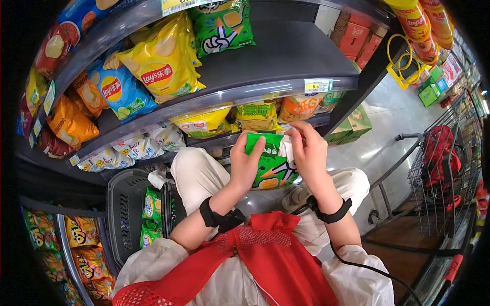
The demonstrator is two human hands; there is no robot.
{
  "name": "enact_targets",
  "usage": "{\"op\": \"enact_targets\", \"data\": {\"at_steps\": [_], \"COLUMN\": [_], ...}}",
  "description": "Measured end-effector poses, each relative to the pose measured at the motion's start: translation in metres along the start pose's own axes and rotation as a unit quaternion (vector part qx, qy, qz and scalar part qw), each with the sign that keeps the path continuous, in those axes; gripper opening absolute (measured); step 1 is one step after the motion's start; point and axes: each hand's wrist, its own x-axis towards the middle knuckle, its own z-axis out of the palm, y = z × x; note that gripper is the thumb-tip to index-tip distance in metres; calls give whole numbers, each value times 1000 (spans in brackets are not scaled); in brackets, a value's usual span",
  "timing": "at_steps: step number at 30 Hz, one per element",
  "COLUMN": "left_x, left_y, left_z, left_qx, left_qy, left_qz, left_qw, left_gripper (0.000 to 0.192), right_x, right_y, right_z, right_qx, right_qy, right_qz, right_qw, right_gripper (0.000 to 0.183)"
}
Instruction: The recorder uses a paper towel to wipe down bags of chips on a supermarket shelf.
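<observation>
A green snack bag (268, 174) is held in front of me, above the floor between my knees. My left hand (247, 162) grips its upper left edge between thumb and fingers. At its upper right my right hand (306, 153) pinches a crumpled white tissue or cloth (287, 149) against the bag. A similar green bag (224, 28) stands on the shelf above, beside yellow Lay's chip bags (162, 65).
Shelves (264, 61) of chip bags curve across the front and left. A dark plastic basket (115, 222) with green bags (152, 206) sits by my left leg. To the right stands a wire shopping cart (417, 172) holding a red bag (440, 157).
</observation>
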Motion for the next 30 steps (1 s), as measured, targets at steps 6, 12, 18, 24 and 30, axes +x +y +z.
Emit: {"op": "enact_targets", "data": {"at_steps": [6, 12, 18, 24, 30], "left_x": [5, 28, 33, 50, 50], "left_y": [6, -7, -42, -55, -41], "left_z": [2, -8, -8, -12, -17], "left_qx": [24, 8, 207, 230, 215], "left_qy": [-27, -268, -319, -315, -311], "left_qz": [21, -18, -32, 53, 97], "left_qw": [999, 963, 924, 919, 921], "left_gripper": [12, 23, 23, 23, 23], "right_x": [5, -3, -15, -7, -3], "right_y": [13, 49, 95, 106, 100], "right_z": [8, 13, 39, 55, 61], "right_qx": [-195, -180, -83, -75, 99], "right_qy": [60, -12, 24, 79, 90], "right_qz": [-136, -170, -39, 59, 185], "right_qw": [969, 969, 996, 992, 974], "right_gripper": [9, 15, 22, 32, 42]}}
